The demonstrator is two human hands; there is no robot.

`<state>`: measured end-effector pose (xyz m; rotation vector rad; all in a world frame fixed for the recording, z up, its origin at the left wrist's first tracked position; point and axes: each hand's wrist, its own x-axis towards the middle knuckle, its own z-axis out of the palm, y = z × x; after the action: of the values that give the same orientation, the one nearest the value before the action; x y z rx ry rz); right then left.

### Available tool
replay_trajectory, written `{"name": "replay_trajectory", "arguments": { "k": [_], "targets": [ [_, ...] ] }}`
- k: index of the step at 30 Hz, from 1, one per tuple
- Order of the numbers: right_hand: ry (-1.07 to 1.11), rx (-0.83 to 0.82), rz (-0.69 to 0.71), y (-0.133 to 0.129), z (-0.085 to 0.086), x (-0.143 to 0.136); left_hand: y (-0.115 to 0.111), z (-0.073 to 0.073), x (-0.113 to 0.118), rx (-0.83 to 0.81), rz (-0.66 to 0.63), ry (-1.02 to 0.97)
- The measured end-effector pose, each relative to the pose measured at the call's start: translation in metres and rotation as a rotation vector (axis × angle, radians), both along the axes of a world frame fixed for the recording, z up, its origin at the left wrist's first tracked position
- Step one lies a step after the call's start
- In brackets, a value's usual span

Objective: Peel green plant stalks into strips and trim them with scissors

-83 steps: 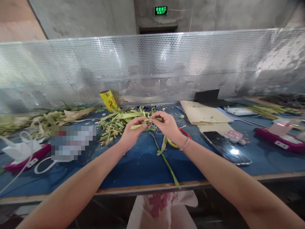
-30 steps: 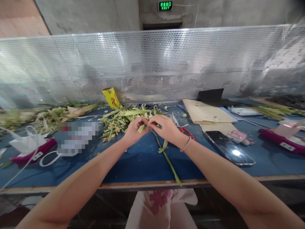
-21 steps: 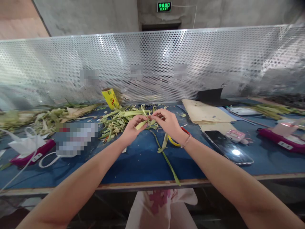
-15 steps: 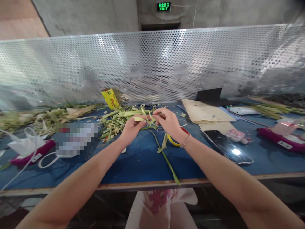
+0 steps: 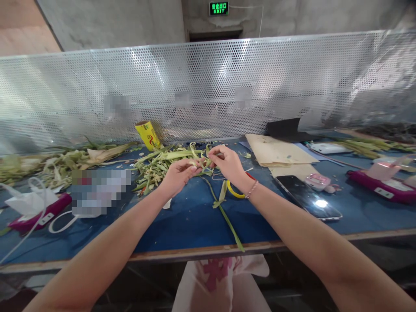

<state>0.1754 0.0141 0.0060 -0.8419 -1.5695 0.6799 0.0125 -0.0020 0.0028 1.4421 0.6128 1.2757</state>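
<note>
While both hands pinch it, leaf strip [image 5: 203,164] pale green, curled.

"EXIT" on green sign [image 5: 219,7] (wall-mounted)

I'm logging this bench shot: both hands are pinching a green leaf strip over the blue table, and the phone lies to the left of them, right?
Not quite. In the head view the left hand and right hand do pinch the leaf strip over the blue table, but the phone lies to their right.
</note>
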Motion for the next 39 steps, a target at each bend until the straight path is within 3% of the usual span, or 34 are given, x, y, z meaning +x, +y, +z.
{"name": "replay_trajectory", "arguments": {
  "k": [5,9,14,18,21,26,34,39],
  "targets": [
    [-0.076,0.092,0.045,-0.005,0.001,0.001,0.003,-0.001,0.001,-0.041,0.134,-0.008],
    [-0.248,0.332,0.126,-0.011,0.002,0.005,0.006,-0.002,-0.003,0.01,0.181,0.028],
    [-0.442,0.566,0.183,-0.018,0.002,0.002,0.009,-0.005,-0.007,0.162,0.206,0.228],
    [-0.486,0.637,0.072,-0.015,-0.002,-0.002,0.007,-0.004,-0.007,0.355,0.22,0.469],
    [-0.435,0.565,0.008,-0.009,-0.005,-0.003,0.004,-0.001,-0.007,0.448,0.235,0.554],
    [-0.339,0.326,0.061,-0.006,-0.005,-0.004,0.002,-0.001,-0.007,0.488,0.227,0.592],
    [-0.377,0.293,0.013,-0.012,0.0,-0.004,0.006,-0.009,-0.005,0.393,0.322,0.551],
    [-0.37,0.231,0.021,-0.011,-0.001,-0.004,0.007,-0.01,-0.005,0.445,0.354,0.596]
  ]
}}
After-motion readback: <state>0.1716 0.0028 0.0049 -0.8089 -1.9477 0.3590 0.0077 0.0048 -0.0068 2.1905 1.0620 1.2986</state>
